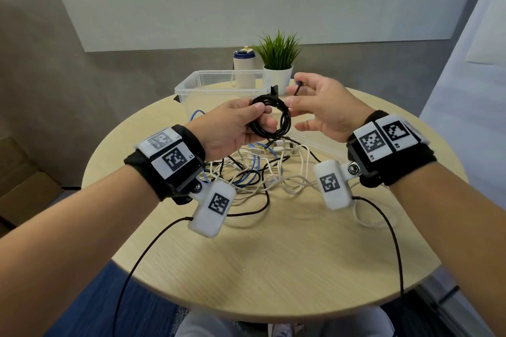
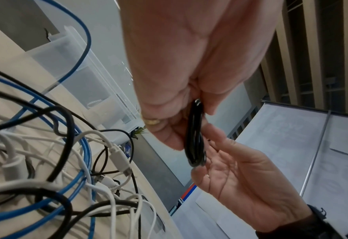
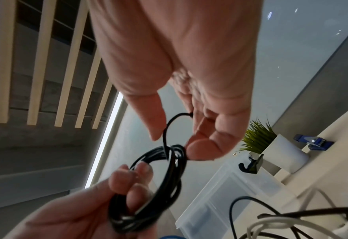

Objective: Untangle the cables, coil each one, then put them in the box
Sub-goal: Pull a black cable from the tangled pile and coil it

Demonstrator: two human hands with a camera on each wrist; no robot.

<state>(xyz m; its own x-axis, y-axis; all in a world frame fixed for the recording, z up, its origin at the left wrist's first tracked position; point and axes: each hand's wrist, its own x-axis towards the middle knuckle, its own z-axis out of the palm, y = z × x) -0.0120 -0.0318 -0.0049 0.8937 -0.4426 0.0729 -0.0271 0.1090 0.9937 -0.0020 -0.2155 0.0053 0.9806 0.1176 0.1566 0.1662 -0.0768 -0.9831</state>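
Nearest on the round pale wood-grain table point(image 1: 273, 268) lies a loose tangle of white, black and blue cables point(image 1: 254, 169), crossing over and under one another, plugs scattered among them. Held above that heap is a thin black cable wound into a small round coil point(image 1: 269, 119). The left hand point(image 1: 232, 128) grips the coil's near side, thumb on top and fingers curled through the ring. The right hand point(image 1: 320, 107) pinches the cable's free tail end point(image 1: 298, 88) between thumb and fingertips, its other fingers loosely spread; the right wrist view shows that tail arching from the pinch down into the coil point(image 3: 159, 177). Just behind the hands stands a clear plastic box point(image 1: 197, 82) with black latches, open at the top; whether anything lies in it I cannot tell. Behind it are a white cup with a blue lid point(image 1: 244, 68) and a green plant in a white pot point(image 1: 278, 63).

The coil looks light, limp and springy, so it will likely loosen if let go. Best to hold it across all the turns at one spot, and to work the tail near its tip to wrap it round.
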